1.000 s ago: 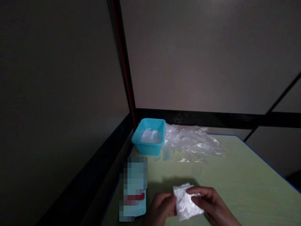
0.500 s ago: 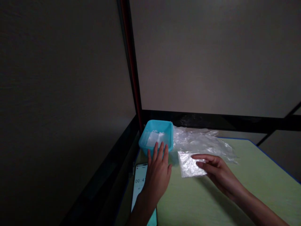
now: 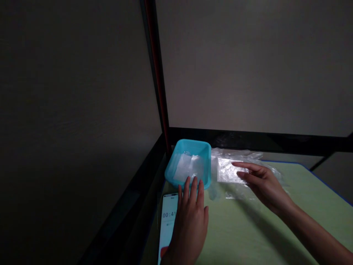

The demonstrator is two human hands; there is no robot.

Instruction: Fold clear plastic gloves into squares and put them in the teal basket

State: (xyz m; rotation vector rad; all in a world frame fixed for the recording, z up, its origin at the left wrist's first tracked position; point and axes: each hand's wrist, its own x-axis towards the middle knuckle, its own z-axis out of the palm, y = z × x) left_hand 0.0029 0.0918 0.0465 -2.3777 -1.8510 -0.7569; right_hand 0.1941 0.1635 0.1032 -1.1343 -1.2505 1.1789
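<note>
My right hand [image 3: 259,180] pinches a folded clear plastic bag [image 3: 226,171], a flat shiny square, above the table and to the right of a blue plastic basket [image 3: 208,162]. Inside the basket lie folded pieces of clear plastic [image 3: 189,167]. My left hand [image 3: 191,217] has its fingers stretched out at the basket's near rim; nothing shows in its grasp. Behind the bag in my right hand, loose crumpled plastic bags [image 3: 256,156] spread over the table, partly hidden by that hand.
A phone [image 3: 167,221] showing a timer lies at the left edge of the green table [image 3: 231,235], partly under my left arm. Dark-framed wall panels [image 3: 248,73] rise behind the table and along its left side.
My right hand has raised the folded plastic bag and carried it farther back. The basket now appears tilted toward me, with more of its inside showing, and my left fingers remain at its near rim.
</note>
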